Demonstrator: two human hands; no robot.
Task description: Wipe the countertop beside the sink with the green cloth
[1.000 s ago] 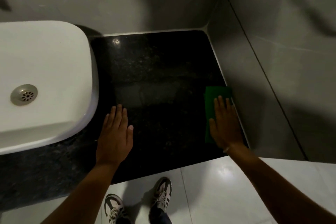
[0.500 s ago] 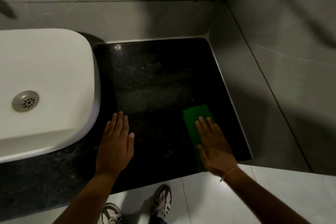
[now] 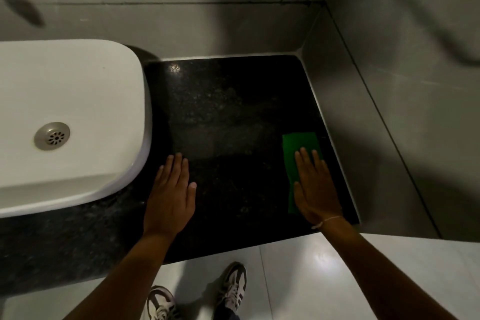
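The black speckled countertop [image 3: 233,117] lies to the right of the white sink [image 3: 85,80]. A folded green cloth [image 3: 298,145] lies flat on the countertop's right side, a small gap from the side wall. My right hand [image 3: 315,189] presses on the cloth's near half with a flat palm and straight fingers. My left hand [image 3: 171,195] rests flat on the bare countertop right beside the sink's near right corner and holds nothing.
Grey tiled walls [image 3: 389,112] close the countertop at the back and on the right. The sink has a metal drain [image 3: 52,136]. The countertop's front edge ends over a pale tiled floor [image 3: 311,267], where my shoes [image 3: 231,286] stand.
My right hand slid the cloth left and toward the front edge, then back to the right near the side wall. My left hand stayed in place beside the sink.
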